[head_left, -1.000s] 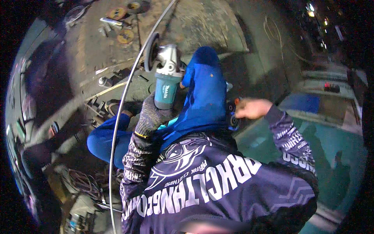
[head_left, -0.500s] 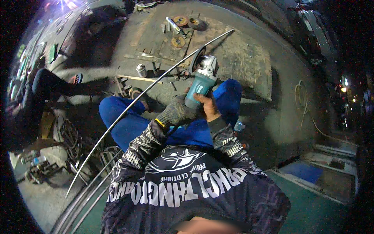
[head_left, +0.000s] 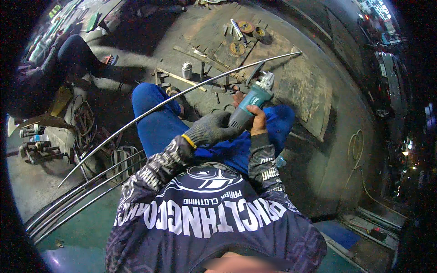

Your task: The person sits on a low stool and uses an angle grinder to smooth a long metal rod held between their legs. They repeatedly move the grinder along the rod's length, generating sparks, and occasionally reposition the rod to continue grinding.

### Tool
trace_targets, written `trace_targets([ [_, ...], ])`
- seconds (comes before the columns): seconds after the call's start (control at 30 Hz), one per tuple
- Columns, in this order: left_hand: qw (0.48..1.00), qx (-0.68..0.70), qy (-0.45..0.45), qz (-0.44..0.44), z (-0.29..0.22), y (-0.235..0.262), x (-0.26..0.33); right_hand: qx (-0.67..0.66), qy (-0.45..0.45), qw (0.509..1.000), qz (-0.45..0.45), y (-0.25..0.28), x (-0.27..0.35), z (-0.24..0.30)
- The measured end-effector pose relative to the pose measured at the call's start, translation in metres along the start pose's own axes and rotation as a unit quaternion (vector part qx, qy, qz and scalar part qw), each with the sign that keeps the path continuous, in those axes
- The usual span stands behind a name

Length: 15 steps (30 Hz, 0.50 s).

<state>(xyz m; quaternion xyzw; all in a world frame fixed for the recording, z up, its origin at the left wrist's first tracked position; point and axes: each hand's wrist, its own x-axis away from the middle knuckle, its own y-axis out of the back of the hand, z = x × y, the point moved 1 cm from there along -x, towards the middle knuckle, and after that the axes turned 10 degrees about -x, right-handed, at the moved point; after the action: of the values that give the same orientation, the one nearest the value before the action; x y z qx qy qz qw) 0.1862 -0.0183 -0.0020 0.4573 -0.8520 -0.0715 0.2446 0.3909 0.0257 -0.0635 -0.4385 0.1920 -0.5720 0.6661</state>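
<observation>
My left hand (head_left: 207, 129), in a dark grey knit glove with a yellow cuff edge, is closed at the rear end of a teal angle grinder (head_left: 249, 105). My bare right hand (head_left: 258, 119) wraps round the grinder's body, its fingertips showing on the far side. The grinder tilts up to the right, with its silver head and dark disc (head_left: 256, 73) away from me. A long thin metal rod (head_left: 182, 99) slants across my left knee, from low left to far right. The disc is close to the rod in the picture; whether they touch, I cannot tell.
Loose grinding discs (head_left: 237, 48) and a marker-like tube (head_left: 236, 28) lie on worn boards (head_left: 291, 86). A spray can (head_left: 187, 70) stands beyond my left knee. Several metal bars (head_left: 86, 194) lie at lower left. Another person's leg (head_left: 79, 52) is at upper left.
The view has turned, so the surroundings sit differently. The grinder leans further right and its disc shows more edge-on. My gloved hand has shifted toward the grinder's rear end.
</observation>
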Motion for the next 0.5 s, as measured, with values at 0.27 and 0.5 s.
trace_targets([
  [0.27,0.799,-0.417,-0.016,-0.433,0.074,0.082,0.052,0.026,-0.015,0.999,-0.024,-0.007,0.008,0.027],
  [0.5,0.874,-0.406,0.152,-0.22,0.091,0.091,0.023,0.306,-0.112,0.94,-0.096,-0.001,-0.03,0.081],
])
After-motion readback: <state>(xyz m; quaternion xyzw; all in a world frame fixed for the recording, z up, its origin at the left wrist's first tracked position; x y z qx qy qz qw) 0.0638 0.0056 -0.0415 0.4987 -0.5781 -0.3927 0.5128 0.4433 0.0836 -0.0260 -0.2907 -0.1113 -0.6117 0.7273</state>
